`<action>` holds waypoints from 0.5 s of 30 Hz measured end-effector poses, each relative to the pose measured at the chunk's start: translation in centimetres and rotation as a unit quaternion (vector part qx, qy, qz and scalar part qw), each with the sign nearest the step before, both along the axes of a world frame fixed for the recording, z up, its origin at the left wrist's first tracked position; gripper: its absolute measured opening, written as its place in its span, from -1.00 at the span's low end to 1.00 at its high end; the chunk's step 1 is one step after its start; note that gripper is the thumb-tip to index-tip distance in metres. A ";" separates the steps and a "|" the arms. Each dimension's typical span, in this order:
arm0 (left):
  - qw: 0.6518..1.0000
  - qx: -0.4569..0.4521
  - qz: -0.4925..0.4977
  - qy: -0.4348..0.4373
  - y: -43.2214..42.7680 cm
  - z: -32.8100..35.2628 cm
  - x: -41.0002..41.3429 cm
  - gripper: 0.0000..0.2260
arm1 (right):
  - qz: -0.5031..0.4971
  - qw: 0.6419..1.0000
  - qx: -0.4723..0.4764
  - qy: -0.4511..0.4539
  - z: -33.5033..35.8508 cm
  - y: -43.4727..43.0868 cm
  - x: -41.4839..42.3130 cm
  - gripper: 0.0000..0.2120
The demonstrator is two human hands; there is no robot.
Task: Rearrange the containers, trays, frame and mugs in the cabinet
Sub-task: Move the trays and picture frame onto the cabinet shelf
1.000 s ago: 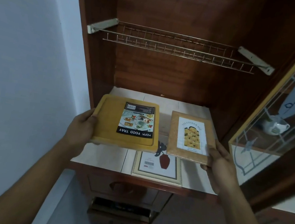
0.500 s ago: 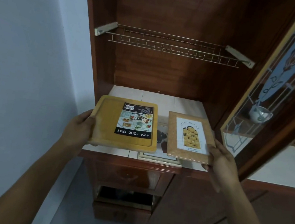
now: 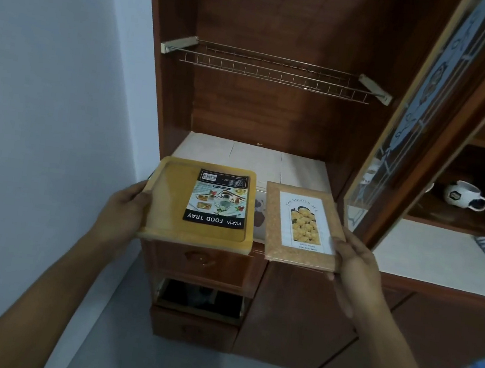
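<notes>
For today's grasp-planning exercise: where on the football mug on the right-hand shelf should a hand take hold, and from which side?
Probably take the mug by its handle, coming from the front right. The handle juts out to the right, while the glass door stands close on the mug's left.

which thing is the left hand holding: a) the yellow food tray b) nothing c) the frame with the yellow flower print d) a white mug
a: the left hand grips the left edge of the yellow food tray, while the frame is held by the right hand.
</notes>
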State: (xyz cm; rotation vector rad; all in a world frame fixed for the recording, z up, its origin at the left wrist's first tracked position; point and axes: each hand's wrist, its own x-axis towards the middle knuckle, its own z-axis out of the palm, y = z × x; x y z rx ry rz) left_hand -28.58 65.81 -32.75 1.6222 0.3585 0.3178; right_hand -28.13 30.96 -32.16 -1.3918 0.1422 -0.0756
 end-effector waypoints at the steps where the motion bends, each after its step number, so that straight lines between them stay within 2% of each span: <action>1: 1.000 0.000 0.000 -0.002 -0.6 0.1 -0.8 -0.73 | 0.005 1.000 -0.003 -0.001 0.1 -0.4 -0.5 -0.76; 6: 1.000 -0.026 0.003 -0.013 -2.7 0.5 -4.2 -0.77 | 0.017 1.000 -0.006 -0.007 0.3 -1.9 -3.2 -0.75; 15: 1.000 -0.017 -0.012 -0.010 -3.7 0.9 -8.3 -0.76 | 0.000 1.000 -0.003 0.002 0.3 -2.9 -7.8 -0.74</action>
